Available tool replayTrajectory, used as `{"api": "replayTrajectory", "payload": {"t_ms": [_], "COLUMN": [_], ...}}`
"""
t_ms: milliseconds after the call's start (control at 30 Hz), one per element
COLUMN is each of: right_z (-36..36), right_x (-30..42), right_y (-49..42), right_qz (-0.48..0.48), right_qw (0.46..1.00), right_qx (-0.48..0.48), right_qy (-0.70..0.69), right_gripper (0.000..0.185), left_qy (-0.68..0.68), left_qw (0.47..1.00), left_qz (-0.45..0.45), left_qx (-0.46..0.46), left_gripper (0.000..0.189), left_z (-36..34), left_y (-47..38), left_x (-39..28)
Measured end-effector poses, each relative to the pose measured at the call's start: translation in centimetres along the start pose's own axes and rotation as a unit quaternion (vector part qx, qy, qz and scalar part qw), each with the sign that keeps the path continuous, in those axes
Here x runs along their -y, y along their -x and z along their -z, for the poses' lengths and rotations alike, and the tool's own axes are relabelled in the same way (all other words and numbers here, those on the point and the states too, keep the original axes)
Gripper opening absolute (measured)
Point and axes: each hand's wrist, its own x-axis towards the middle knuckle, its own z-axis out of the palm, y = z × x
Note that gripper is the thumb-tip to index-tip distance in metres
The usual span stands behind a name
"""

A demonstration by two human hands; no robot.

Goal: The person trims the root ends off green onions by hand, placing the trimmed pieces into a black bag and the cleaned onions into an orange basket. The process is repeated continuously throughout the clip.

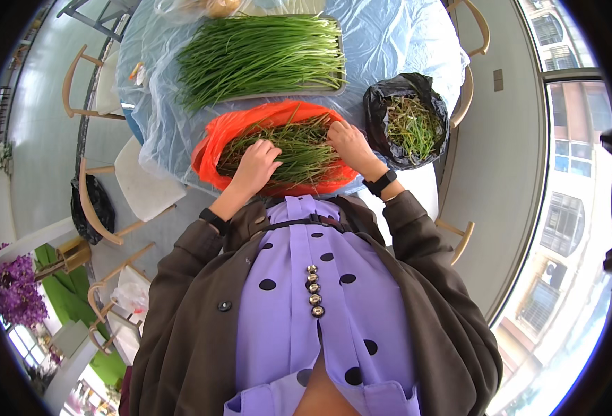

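A red plastic bag [280, 110] lies wide open before me, filled with untrimmed garlic chives [306, 156] mixed with dry brown bits. My left hand [256, 164] rests on these chives at the left, its fingers curled down among them. At the bag's right side, my right hand [351, 146] bends its fingers onto the stem ends near the rim. Whether either hand grips any stems is hidden. Beyond the bag, cleaner garlic chives [264, 54] are laid in a metal tray [339, 86], pale ends to the right.
A black plastic bag [376, 112] of chive scraps [415, 127] stands right of the red bag. Clear plastic film covers the blue round table [384, 36]. Wooden chairs [147, 179] stand around it. At the far edge sits a clear plastic bag [189, 8] with a round tan item.
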Motion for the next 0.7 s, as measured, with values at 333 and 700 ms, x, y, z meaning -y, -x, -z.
{"api": "replayTrajectory", "payload": {"t_ms": [333, 700], "right_z": [3.0, 13.4], "right_x": [2.6, 8.8], "right_y": [-0.2, -2.0], "right_qz": [0.004, -0.104], "right_qw": [0.989, 0.876], "right_qx": [-0.049, -0.16], "right_qy": [-0.141, -0.443], "right_gripper": [0.012, 0.01], "left_qy": [0.037, 0.236], "left_qw": [0.999, 0.967], "left_qz": [-0.024, -0.004], "left_qx": [-0.006, -0.093], "left_gripper": [0.018, 0.017], "left_z": [-2.7, 8.5], "left_y": [-2.5, -5.7], "left_x": [-0.3, -6.9]}}
